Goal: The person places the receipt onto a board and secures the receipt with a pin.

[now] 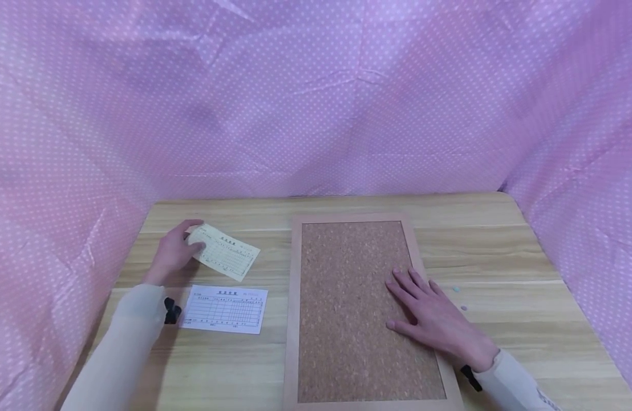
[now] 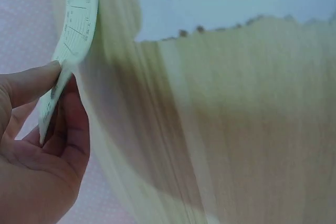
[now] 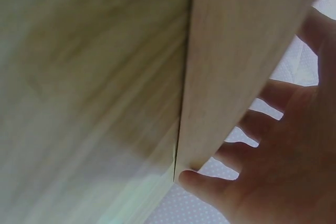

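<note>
Between thumb and fingers, my left hand point(image 1: 175, 250) pinches one end of a pale yellow printed form slip point(image 1: 226, 253). The left wrist view shows the slip point(image 2: 81, 14) bending upward from the thumb and fingers. Just nearer to me, a white printed form slip point(image 1: 226, 309) lies flat on the table. My right hand point(image 1: 431, 317), fingers spread and fairly straight, rests over the right side of a cork board point(image 1: 357, 308) with a light wooden frame. Seen from the right wrist, the fingers reach over the frame's edge point(image 3: 236, 51).
The wood-grain table point(image 1: 234, 377) carries all of this. Two tiny pale objects, one greenish point(image 1: 456, 289) and one purplish point(image 1: 464, 308), lie right of the board. Pink dotted cloth point(image 1: 316, 114) hangs behind the table and along both sides.
</note>
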Available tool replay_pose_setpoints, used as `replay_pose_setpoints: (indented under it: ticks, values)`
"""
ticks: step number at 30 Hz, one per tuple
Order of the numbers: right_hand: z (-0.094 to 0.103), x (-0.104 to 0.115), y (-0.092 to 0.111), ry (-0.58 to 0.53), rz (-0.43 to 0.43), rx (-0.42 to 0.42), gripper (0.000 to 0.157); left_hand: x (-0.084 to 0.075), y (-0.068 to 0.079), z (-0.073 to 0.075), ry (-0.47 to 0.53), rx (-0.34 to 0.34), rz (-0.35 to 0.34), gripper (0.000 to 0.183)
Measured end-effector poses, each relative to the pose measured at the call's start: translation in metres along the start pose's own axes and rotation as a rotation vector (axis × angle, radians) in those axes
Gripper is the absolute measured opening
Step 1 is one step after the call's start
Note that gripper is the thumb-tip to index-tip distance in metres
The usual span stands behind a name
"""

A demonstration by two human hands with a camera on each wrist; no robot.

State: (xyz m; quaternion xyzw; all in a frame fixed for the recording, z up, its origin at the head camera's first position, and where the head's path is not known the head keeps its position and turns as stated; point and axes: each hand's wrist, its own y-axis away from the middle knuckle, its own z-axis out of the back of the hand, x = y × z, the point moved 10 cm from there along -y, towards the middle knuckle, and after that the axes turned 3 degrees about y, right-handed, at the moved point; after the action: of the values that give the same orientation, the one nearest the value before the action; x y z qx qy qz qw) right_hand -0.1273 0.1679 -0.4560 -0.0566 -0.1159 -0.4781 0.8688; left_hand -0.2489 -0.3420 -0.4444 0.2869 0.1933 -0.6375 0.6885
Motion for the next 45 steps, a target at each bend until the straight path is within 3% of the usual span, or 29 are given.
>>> replay_pose_setpoints:
  ticks: [6, 13, 21, 32, 45]
  values:
    - [0.001, 0.001, 0.0, 0.01, 0.012, -0.017, 0.078, -0.007, 0.008, 0.007, 0.083, -0.007, 0.0, 0.051]
    - [0.001, 0.002, 0.0, 0.008, 0.017, -0.022, 0.078, -0.014, 0.022, 0.014, 0.152, -0.065, 0.008, 0.049]
    - [0.002, 0.002, 0.001, -0.008, 0.009, -0.012, 0.078, -0.027, 0.036, 0.02, 0.25, -0.127, -0.036, 0.05]
    - [0.002, 0.003, 0.002, -0.006, 0.013, -0.017, 0.078, -0.065, 0.049, 0.023, 0.343, -0.224, -0.127, 0.046]
    - [0.002, 0.003, 0.002, -0.008, 0.015, -0.026, 0.079, -0.124, 0.068, 0.009, 0.448, -0.2, -0.25, 0.043]
